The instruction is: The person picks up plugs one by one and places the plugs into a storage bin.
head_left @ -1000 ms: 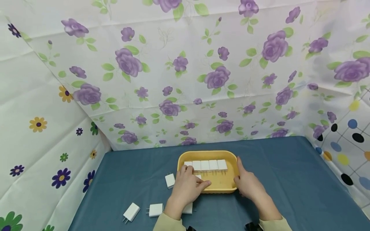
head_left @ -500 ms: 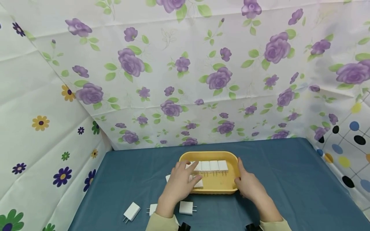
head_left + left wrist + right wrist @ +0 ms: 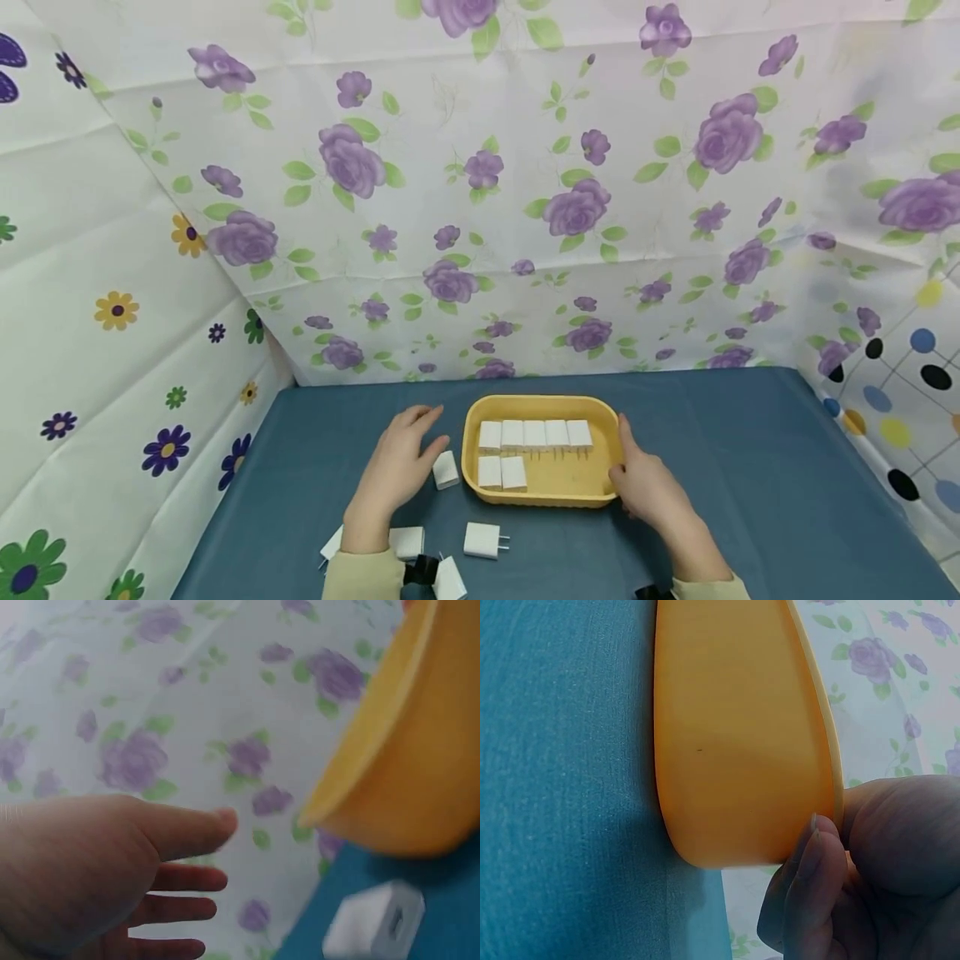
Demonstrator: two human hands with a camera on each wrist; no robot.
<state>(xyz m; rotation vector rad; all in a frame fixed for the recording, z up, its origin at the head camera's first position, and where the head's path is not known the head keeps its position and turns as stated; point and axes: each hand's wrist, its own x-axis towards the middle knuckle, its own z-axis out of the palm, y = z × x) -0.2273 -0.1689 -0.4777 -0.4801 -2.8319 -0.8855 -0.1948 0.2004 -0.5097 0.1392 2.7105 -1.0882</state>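
A yellow plastic tray [image 3: 573, 482] stands on the blue tablecloth. Inside it, several white charger plugs form a back row [image 3: 535, 434], and two more [image 3: 502, 472] lie at the front left. My right hand [image 3: 651, 487] pinches the tray's right rim between thumb and fingers, which the right wrist view [image 3: 885, 877] shows from close by. Left of the tray, my left hand [image 3: 395, 471] hovers with its fingers extended and nothing in it. A loose white charger [image 3: 446, 471] lies just beside that hand, next to the tray; the left wrist view shows this charger [image 3: 371, 922] too.
More white chargers are scattered nearer me: one with prongs pointing right [image 3: 482, 540], one by the left wrist [image 3: 450, 579], and one left of it [image 3: 408, 542]. Another [image 3: 332, 543] is partly behind the left forearm. Flowered sheets [image 3: 487, 208] rise behind and beside the table.
My left hand has let go of a charger in the front row of the tray, then moved left out over the tablecloth. The right hand stays on the rim.
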